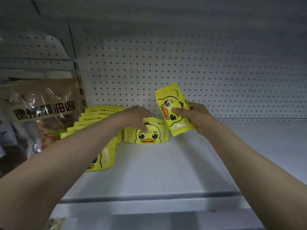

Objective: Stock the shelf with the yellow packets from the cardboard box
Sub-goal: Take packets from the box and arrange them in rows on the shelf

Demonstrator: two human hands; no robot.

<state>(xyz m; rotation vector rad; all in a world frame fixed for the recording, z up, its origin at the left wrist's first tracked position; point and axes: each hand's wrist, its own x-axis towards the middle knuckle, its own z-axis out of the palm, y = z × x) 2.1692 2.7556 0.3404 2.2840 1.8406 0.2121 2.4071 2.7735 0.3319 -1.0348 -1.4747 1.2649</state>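
Note:
A yellow duck packet [149, 134] stands upright near the back of the white shelf [166, 163]. My left hand [135, 116] rests on its top edge, thumb down over its front. My right hand [196, 117] grips a second yellow packet [172, 107], tilted and lifted just to the right of the standing one. A row of several yellow packets [98, 123] runs from the back toward the front at the left, partly hidden by my left forearm. The cardboard box is out of view.
A large brown snack bag [43, 105] stands at the left beside a shelf upright. A white pegboard wall [199, 72] closes the back. The shelf's front rail [149, 198] runs across below my arms. The shelf surface spreads to the right.

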